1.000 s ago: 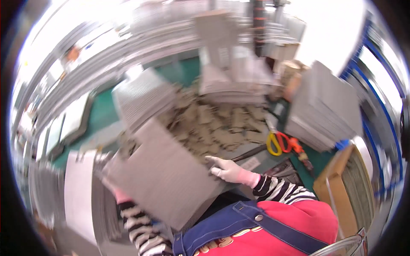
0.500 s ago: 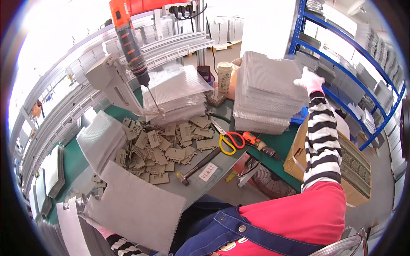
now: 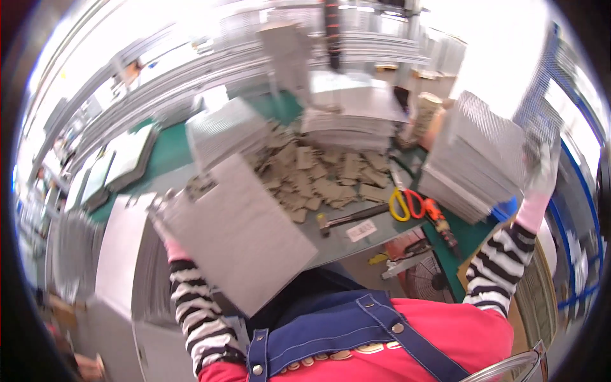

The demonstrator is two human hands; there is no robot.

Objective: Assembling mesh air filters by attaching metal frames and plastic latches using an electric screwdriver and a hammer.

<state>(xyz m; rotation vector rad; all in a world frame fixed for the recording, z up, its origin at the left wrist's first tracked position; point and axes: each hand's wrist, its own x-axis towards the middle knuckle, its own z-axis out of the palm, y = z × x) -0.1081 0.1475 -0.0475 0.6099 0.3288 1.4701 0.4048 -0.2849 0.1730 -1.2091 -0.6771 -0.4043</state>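
A pale grey flat sheet [image 3: 238, 223] with a notched corner hangs tilted before my body at the left. My gloved left hand [image 3: 167, 219] is closed on its left edge. At the far right, my gloved right hand [image 3: 541, 169] is raised beside a tall stack of perforated sheets [image 3: 471, 153]. A thin perforated sheet [image 3: 538, 92], blurred by motion, stands up from that hand, with the blue rack showing through it. The right fingers are smeared but appear closed on the sheet. Beyond the grey sheet lies a pile of small grey-beige plastic parts [image 3: 312, 172].
A hammer [image 3: 356, 216], red-and-yellow-handled scissors [image 3: 407, 202] and an orange power screwdriver [image 3: 440, 223] lie along the bench's near edge. More sheet stacks [image 3: 350, 121] stand behind the parts. A stack of panels [image 3: 121, 254] stands at the left; a blue rack [image 3: 573, 229] at the right.
My view has turned, shifting the bench rightward and down in the picture. My right hand has lifted a perforated sheet at the stack. My left hand still holds the grey sheet.
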